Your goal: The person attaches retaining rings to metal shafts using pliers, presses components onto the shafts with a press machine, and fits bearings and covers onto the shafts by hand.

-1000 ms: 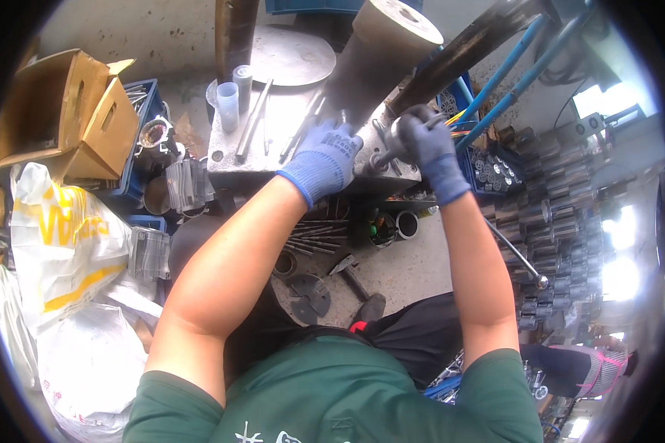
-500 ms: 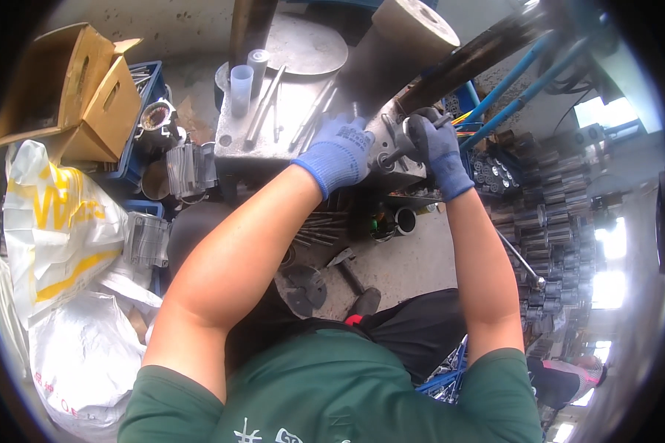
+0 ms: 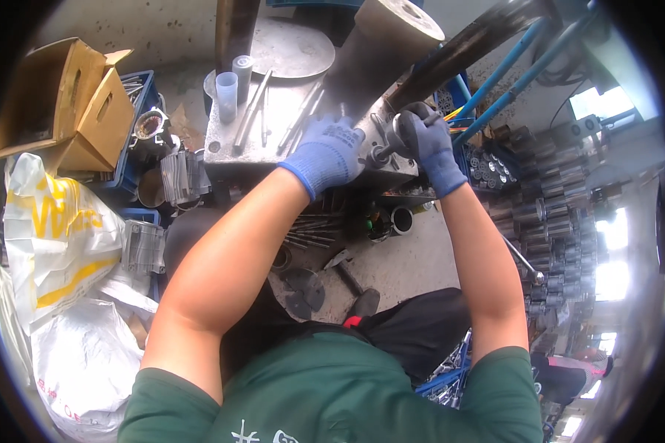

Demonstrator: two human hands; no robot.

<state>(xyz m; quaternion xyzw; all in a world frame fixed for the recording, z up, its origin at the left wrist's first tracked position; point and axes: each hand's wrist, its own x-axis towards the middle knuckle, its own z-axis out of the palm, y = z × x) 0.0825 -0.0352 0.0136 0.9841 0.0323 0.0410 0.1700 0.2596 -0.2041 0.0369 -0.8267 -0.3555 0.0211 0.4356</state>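
Right fingers (image 3: 437, 130) clasp a dark handle (image 3: 401, 134) — left fingers (image 3: 325, 124) bent, hold hidden.

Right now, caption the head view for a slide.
Gloved left hand beside metal rods on a machine table, right hand on a dark round hub.

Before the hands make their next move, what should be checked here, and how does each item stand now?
1. Gloves on left hand and right hand: ok, both blue.
2. Right hand at the dark round part: ok, fingers curled at it.
3. Left hand's hold: cannot tell, its fingertips and whatever they touch are unclear.
4. Metal rods clear of left hand: not ok, the nearest lie right beside it.
5. Translucent cup upright: ok.
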